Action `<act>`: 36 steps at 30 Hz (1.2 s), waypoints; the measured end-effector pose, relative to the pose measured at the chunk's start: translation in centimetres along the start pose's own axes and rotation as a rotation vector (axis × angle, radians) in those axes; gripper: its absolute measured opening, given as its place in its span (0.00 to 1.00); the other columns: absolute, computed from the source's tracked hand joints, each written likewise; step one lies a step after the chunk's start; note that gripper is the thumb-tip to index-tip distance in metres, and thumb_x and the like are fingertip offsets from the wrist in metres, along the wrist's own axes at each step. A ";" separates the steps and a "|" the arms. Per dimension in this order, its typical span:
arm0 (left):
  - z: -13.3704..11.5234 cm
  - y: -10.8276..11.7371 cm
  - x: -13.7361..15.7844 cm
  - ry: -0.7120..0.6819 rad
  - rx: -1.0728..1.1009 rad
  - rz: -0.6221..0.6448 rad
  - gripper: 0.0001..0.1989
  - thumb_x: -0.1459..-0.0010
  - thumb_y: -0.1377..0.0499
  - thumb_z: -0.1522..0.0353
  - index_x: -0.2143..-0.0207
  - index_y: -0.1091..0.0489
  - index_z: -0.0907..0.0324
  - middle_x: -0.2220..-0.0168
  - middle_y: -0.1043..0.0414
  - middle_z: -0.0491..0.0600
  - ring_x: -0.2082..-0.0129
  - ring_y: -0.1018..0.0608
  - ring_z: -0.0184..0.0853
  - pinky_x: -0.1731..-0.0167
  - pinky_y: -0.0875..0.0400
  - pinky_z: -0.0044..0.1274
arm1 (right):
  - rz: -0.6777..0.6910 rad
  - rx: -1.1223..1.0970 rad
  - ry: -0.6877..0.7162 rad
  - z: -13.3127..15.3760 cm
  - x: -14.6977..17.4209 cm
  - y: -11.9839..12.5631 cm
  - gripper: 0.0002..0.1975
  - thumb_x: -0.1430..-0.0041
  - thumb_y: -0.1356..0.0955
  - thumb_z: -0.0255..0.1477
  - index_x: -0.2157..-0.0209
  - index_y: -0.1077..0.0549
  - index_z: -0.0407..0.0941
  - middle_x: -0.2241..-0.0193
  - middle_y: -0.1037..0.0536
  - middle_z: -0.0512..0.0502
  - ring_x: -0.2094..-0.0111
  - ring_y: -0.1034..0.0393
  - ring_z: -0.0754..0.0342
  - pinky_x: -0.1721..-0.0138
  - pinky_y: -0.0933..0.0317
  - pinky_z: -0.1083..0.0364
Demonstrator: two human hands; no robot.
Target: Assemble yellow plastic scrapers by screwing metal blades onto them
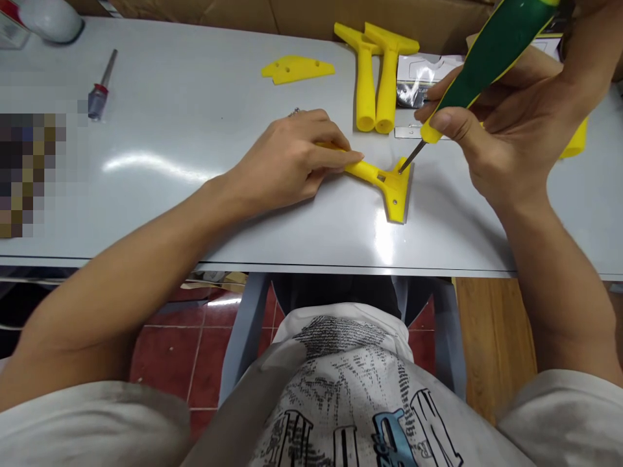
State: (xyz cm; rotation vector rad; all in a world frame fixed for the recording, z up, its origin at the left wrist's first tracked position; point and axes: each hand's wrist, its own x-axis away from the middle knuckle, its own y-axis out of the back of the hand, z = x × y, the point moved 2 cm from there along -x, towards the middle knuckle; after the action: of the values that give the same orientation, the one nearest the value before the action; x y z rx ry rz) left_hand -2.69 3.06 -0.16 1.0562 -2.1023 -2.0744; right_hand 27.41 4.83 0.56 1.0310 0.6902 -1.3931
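A yellow scraper [393,188] lies on the white table, its metal blade edge showing along the right side of the head. My left hand [302,155] is closed around the scraper's handle and presses it near the tabletop. In my right hand [506,123] is a screwdriver [491,58] with a green and yellow handle, held at a slant. Its tip meets the upper screw hole on the scraper's head. A second small screw shows lower on the head.
Two yellow scraper handles [376,84] lie at the back, near flat yellow plates [298,69]. Behind my right hand are packaged items [418,78] and a loose metal blade [407,132]. A smaller screwdriver [101,91] lies at the left. Cardboard [233,14] borders the back edge.
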 end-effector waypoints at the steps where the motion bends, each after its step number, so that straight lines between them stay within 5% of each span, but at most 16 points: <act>1: -0.3 0.0 0.0 -0.007 -0.022 0.002 0.19 0.20 0.44 0.66 0.39 0.16 0.41 0.49 0.13 0.54 0.50 0.14 0.47 0.55 0.17 0.43 | -0.017 0.061 -0.028 0.2 0.1 0.1 0.29 0.38 0.15 0.46 0.39 0.21 0.64 0.59 0.14 0.65 0.59 0.11 0.54 0.58 0.15 0.56; 6: -3.0 0.0 0.4 -0.122 -0.191 -0.040 0.12 0.19 0.41 0.61 0.42 0.17 0.44 0.56 0.13 0.51 0.60 0.18 0.43 0.68 0.27 0.35 | -0.116 0.320 -0.078 2.4 0.2 -0.3 0.30 0.33 0.18 0.44 0.36 0.26 0.54 0.60 0.13 0.61 0.63 0.13 0.56 0.61 0.15 0.59; 11: -5.2 0.0 0.7 -0.202 -0.305 -0.097 0.11 0.18 0.41 0.67 0.49 0.17 0.54 0.58 0.14 0.50 0.64 0.20 0.40 0.71 0.36 0.32 | -0.139 0.401 -0.145 2.5 0.8 -0.7 0.30 0.32 0.20 0.49 0.35 0.25 0.56 0.59 0.14 0.58 0.58 0.12 0.52 0.51 0.13 0.53; 17: -2.9 -0.2 0.3 -0.083 -0.162 -0.035 0.13 0.18 0.41 0.61 0.42 0.17 0.46 0.55 0.14 0.49 0.59 0.19 0.42 0.68 0.35 0.32 | -0.116 0.146 0.115 1.1 0.5 -0.4 0.31 0.40 0.16 0.43 0.37 0.21 0.65 0.55 0.14 0.65 0.64 0.12 0.55 0.63 0.24 0.58; 21: -1.7 -0.1 0.1 -0.040 -0.123 -0.001 0.15 0.17 0.43 0.61 0.39 0.17 0.43 0.52 0.13 0.51 0.55 0.16 0.45 0.66 0.33 0.34 | -0.062 0.191 -0.012 2.5 0.5 -0.9 0.20 0.32 0.19 0.35 0.41 0.18 0.63 0.55 0.12 0.66 0.54 0.11 0.55 0.52 0.18 0.55; 23: -1.4 0.0 0.1 -0.032 -0.097 0.007 0.15 0.17 0.42 0.60 0.39 0.17 0.42 0.51 0.13 0.52 0.53 0.16 0.46 0.65 0.31 0.35 | -0.164 0.191 0.009 3.0 0.6 -0.9 0.17 0.30 0.19 0.36 0.43 0.18 0.58 0.57 0.12 0.63 0.54 0.11 0.54 0.50 0.16 0.55; 25: -1.2 0.1 0.0 -0.012 -0.059 0.010 0.15 0.18 0.42 0.60 0.39 0.17 0.40 0.51 0.13 0.52 0.52 0.16 0.47 0.64 0.29 0.37 | -0.206 0.172 0.083 2.5 0.6 -0.8 0.20 0.27 0.21 0.40 0.38 0.22 0.60 0.56 0.13 0.62 0.54 0.11 0.53 0.52 0.14 0.53; 29: -0.7 0.4 -0.1 0.005 0.018 0.023 0.16 0.19 0.41 0.61 0.38 0.17 0.36 0.48 0.13 0.52 0.51 0.15 0.48 0.59 0.24 0.39 | -0.083 0.074 0.196 -0.6 0.6 -0.8 0.32 0.19 0.29 0.45 0.25 0.47 0.80 0.51 0.15 0.66 0.61 0.14 0.60 0.55 0.16 0.56; 32: -0.2 0.5 -0.1 -0.012 0.027 0.017 0.18 0.20 0.41 0.62 0.37 0.17 0.37 0.47 0.13 0.52 0.50 0.14 0.48 0.56 0.22 0.41 | -0.069 -0.037 0.039 -3.1 1.0 -1.1 0.49 0.25 0.30 0.60 0.20 0.67 0.79 0.48 0.18 0.60 0.56 0.13 0.55 0.53 0.15 0.52; 36: 0.3 0.5 -0.1 -0.011 0.018 0.031 0.19 0.20 0.42 0.63 0.37 0.17 0.36 0.45 0.13 0.51 0.47 0.14 0.48 0.53 0.21 0.43 | -0.104 -0.136 -0.015 -4.4 1.6 -1.6 0.58 0.30 0.27 0.62 0.19 0.72 0.78 0.52 0.19 0.59 0.54 0.13 0.51 0.53 0.17 0.49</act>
State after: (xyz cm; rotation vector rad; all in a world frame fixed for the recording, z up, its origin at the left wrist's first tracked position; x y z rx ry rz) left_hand -2.97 3.34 0.32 1.0102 -2.1317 -2.0569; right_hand 26.81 8.16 -3.05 0.8878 0.8260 -1.4212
